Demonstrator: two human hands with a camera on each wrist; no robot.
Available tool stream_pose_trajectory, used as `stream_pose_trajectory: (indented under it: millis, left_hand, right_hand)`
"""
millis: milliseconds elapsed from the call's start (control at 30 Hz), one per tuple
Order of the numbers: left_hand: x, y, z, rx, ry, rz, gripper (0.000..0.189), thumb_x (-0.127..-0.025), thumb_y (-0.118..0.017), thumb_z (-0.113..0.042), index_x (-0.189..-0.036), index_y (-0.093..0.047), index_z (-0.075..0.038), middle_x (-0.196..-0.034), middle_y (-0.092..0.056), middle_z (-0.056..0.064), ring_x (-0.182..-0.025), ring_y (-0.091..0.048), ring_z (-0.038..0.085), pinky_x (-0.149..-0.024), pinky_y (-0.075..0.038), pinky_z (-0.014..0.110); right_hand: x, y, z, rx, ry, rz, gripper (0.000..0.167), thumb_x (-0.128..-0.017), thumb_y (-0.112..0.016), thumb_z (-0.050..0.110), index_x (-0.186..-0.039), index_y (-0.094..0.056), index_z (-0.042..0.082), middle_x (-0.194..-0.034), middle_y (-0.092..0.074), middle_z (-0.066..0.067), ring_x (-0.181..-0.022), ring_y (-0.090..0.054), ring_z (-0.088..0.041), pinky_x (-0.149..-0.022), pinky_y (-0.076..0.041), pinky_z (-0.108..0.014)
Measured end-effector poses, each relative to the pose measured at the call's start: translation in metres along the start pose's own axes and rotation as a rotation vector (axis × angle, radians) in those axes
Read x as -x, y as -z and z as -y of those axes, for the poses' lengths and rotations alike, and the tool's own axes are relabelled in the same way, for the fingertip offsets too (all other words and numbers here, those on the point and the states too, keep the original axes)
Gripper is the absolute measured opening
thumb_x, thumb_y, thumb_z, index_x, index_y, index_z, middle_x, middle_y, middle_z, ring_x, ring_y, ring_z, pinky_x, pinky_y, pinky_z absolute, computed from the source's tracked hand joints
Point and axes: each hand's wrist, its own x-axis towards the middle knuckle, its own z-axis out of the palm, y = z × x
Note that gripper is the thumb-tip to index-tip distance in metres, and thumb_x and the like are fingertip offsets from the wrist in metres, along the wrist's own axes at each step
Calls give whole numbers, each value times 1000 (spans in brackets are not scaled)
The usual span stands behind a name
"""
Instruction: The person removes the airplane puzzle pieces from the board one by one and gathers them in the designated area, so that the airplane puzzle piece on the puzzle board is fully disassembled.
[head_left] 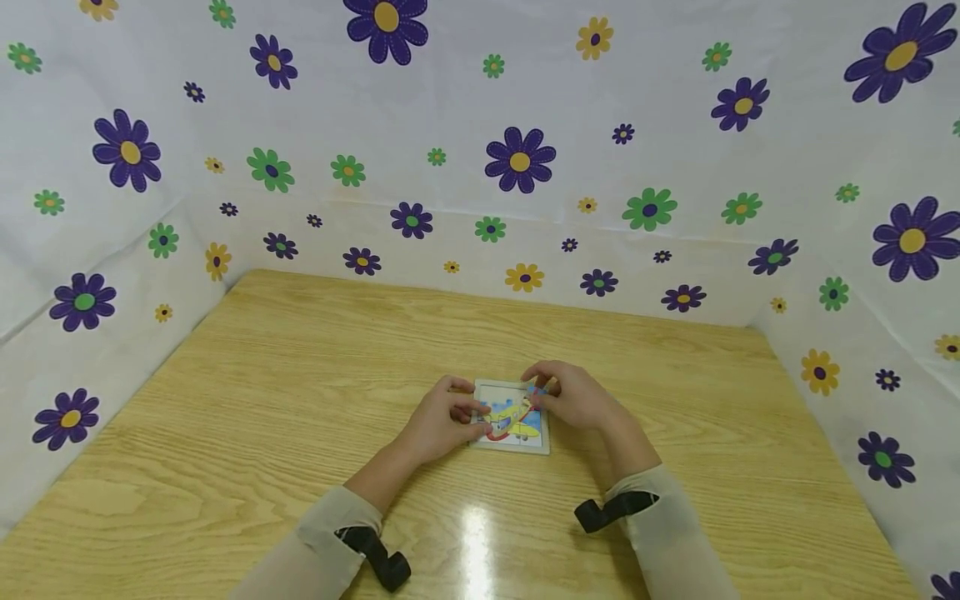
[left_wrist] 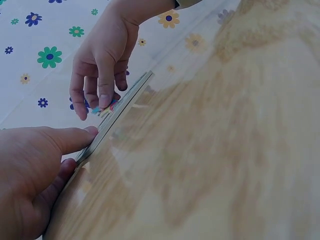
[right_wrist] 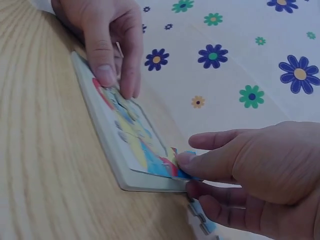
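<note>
A framed jigsaw puzzle [head_left: 512,451], picturing a yellow and red aeroplane on blue, lies flat on the table. At its left side, my left hand [head_left: 442,422] grips the tray's edge, thumb over the picture; the left wrist view shows a finger lower on that edge. My right hand [head_left: 573,396] pinches a blue and red puzzle piece [right_wrist: 189,156] between thumb and fingers at the tray's upper right. A pale upper strip of the tray's bottom shows bare. Beneath my right fingers, a bluish strip with a notched edge [right_wrist: 201,220] shows; whether it is held I cannot tell.
The wood-grain table [head_left: 300,367] extends around the tray on all sides. White cloth with purple, green and yellow flowers [head_left: 520,160] walls in its back and both sides. Black wrist mounts [head_left: 617,510] sit on both sleeves.
</note>
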Motion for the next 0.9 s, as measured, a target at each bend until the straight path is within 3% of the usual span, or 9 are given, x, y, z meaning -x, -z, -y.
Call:
stream_pose_trajectory:
  millis: [200,367,600,900]
  left_hand:
    - [-1,0,0,15,-10,-4,29,-86,-81,-18,-112,-76,-8,-130,-51,10,-86,-56,13,-77,-51,23]
    - [-1,-1,1,34,2,-3,36,-85,-82,-17,-117,-73,-3,-127,-52,9,-88,-57,13,-77,-52,22]
    - [-2,-1,1,41,18,-1,38,-85,-82,-16,-118,-71,-1,-123,-52,9,-89,-58,14,-77,-52,23]
    - [-2,-2,1,26,18,-5,41,-84,-82,-15,-121,-70,-3,-123,-52,8,-87,-57,13,-75,-52,21]
  right_hand:
    - [4,10,-10,-35,-22,3,14,-96,-68,14,-110,-71,13,-100,-65,-4,-90,-60,-19,-85,-53,-36]
    - [8,19,-21,-161,-63,30,17,-97,-67,12,-112,-70,4,-102,-64,-11,-87,-66,-19,-78,-58,-31]
    - [18,35,-30,-296,-107,26,24,-98,-64,12,-117,-65,-3,-107,-60,-18,-88,-71,-22,-80,-60,-34]
    - [30,52,-46,-310,-149,3,30,-98,-65,15,-118,-64,-7,-106,-60,-19,-87,-71,-21,-81,-60,-34]
